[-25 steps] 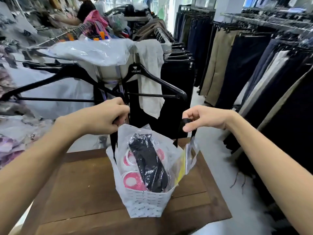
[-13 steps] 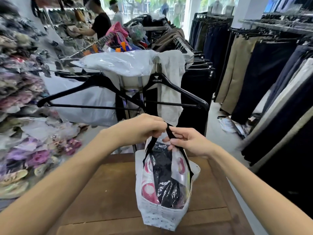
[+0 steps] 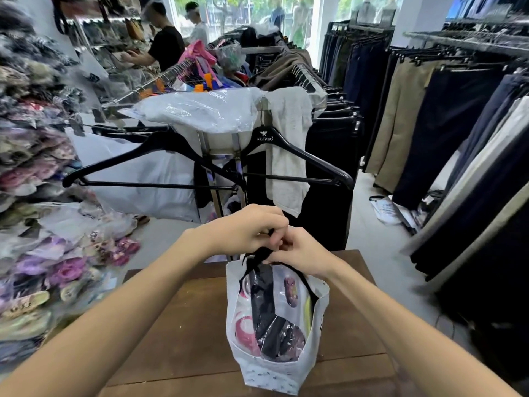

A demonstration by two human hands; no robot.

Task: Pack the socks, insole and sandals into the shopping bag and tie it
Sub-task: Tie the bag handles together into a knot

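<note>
Partly hands-hidden black handles (image 3: 259, 255), knot unclear.

A brown wooden table (image 3: 177, 333) fills the lower middle of the frame, its top made of planks with seams running across it. Its far edge lies just below the centre of the frame, and its right edge runs down along the pale floor (image 3: 380, 253). A white shopping bag (image 3: 274, 371) stands upright directly on the table, toward its right side and near the bottom of the frame, mouth open upward. Inside it show a dark packet in clear wrap and pink and white pieces; which is which cannot be told.
</note>
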